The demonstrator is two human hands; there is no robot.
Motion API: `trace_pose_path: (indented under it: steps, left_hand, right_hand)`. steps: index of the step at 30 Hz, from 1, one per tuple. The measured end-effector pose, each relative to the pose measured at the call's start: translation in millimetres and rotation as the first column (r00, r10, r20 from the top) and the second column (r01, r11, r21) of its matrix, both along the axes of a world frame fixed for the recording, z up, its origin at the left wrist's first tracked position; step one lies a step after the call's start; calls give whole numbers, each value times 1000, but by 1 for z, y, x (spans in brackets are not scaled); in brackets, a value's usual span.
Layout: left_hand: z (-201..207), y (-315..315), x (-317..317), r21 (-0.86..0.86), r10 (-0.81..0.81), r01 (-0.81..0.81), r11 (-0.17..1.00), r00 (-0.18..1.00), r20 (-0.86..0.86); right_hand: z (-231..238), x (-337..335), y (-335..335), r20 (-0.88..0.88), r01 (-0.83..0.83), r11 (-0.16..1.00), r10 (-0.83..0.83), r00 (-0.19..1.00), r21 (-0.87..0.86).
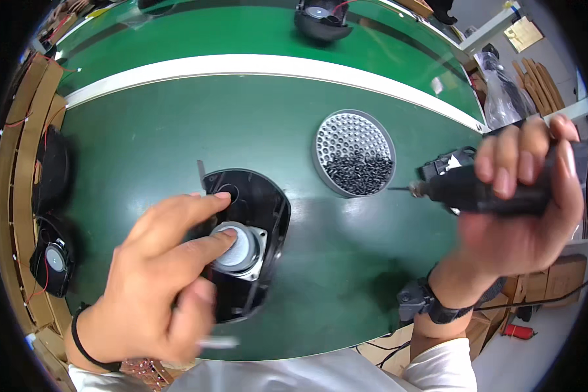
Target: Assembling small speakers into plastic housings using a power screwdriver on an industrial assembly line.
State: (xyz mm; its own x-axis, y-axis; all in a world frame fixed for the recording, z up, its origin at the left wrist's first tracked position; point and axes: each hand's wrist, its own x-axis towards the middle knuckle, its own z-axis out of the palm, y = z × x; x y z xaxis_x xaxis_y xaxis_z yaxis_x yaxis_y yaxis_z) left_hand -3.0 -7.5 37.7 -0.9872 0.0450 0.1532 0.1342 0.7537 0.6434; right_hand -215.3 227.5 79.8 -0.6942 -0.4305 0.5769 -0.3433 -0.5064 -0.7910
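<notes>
A black plastic shell [274, 202] lies on the green tabletop [176, 130], with a round speaker driver [245, 251] on a square metal frame inside it. My left hand [153, 274] reaches over the shell with nothing gripped. Its forefinger rests on the back of the driver, and another finger stretches over the shell's upper part. Raised at the right, my right hand [526, 196] is wrapped round a black power screwdriver [460, 187]. The tool's thin bit points left, by the rim of a round grey dish [347, 130]. Small black screws [359, 175] fill the dish's near part.
Beyond a white rail [255, 64] runs a green surface carrying another black shell [320, 23] with a driver. Cardboard [21, 189] lines the left edge, where black speaker shells [53, 258] stand. A black item [444, 163] lies behind the screwdriver. Cardboard boxes [562, 277] stand at right.
</notes>
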Motion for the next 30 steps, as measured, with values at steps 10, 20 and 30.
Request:
trace_pose_path:
  steps: [10, 20, 30]
  left_hand:
    - [39, 39, 6, -120, 162, -125, 985, 914, 371]
    - [-18, 22, -6, -275, 167, -191, 942, 980, -109]
    - [-19, 14, -14, -219, 137, -172, 960, 977, -164]
  right_hand:
    - [-29, -40, -40, 25, 218, 976, -218, 976, 0]
    - [-54, -47, -79, 17, 97, 994, -96, 995, -41]
    - [-54, -51, -79, 48, 86, 996, -84, 995, -20]
